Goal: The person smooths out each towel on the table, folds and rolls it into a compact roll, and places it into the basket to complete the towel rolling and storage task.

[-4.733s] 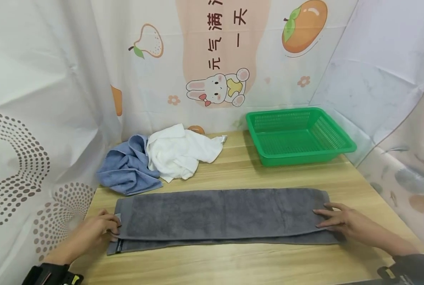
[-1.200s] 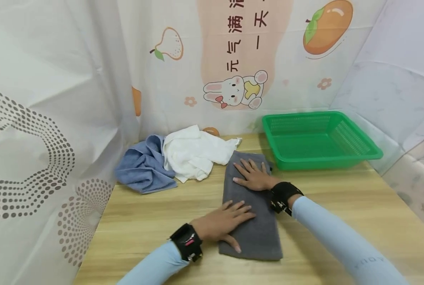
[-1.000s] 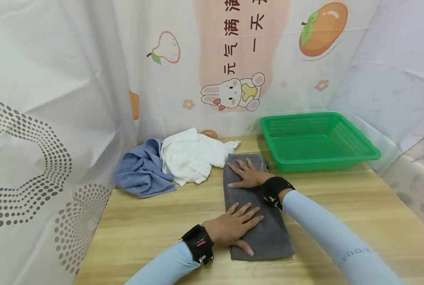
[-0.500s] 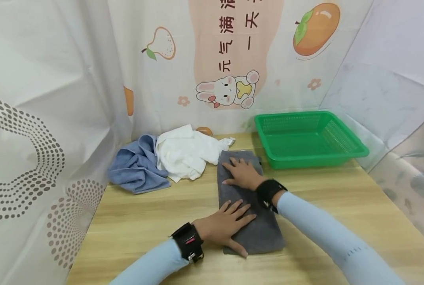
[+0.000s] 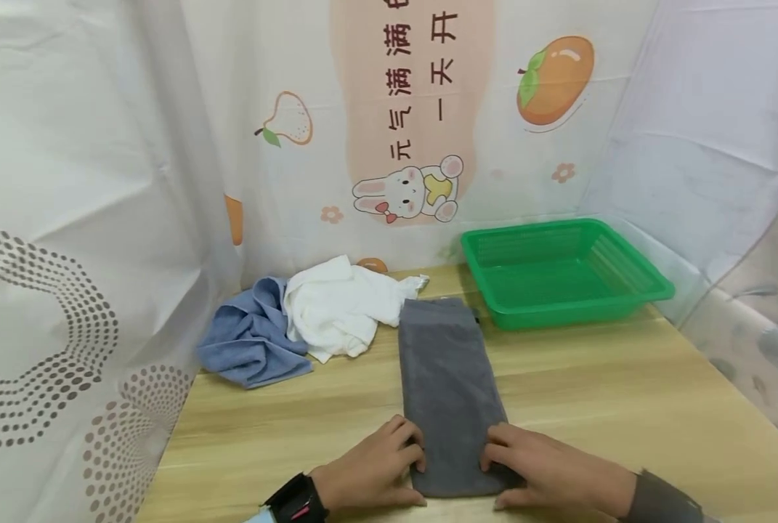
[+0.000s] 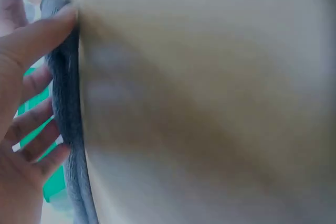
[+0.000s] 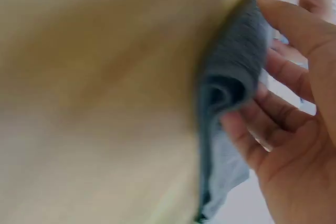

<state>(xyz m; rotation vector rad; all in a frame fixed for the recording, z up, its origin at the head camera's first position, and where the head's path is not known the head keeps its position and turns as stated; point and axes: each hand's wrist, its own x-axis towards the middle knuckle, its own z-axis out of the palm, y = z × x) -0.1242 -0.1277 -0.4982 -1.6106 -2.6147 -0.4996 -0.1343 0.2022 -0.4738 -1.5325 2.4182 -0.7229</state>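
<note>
A dark grey towel [image 5: 450,385], folded into a narrow strip, lies lengthwise on the table. At its near end my left hand [image 5: 378,468] grips the left corner with bent fingers. My right hand [image 5: 552,468] holds the right corner in the same way. The left wrist view has the thumb on the towel's near edge [image 6: 67,93] and the fingers along its side. In the right wrist view, the folded layers [image 7: 226,90] curl over at the end, between thumb and fingers. The undersides of the towel are hidden.
A crumpled blue towel [image 5: 251,338] and a crumpled white towel [image 5: 343,305] lie together at the back left. The green plastic basket [image 5: 565,316] stands at the back right, near the grey towel's far end. Printed curtains [image 5: 284,181] hang behind and at both sides.
The grey towel went from a long sideways strip to a shorter one lying lengthwise. Both hands lay flat on it half a second ago; they have moved to its near corners, fingers bent.
</note>
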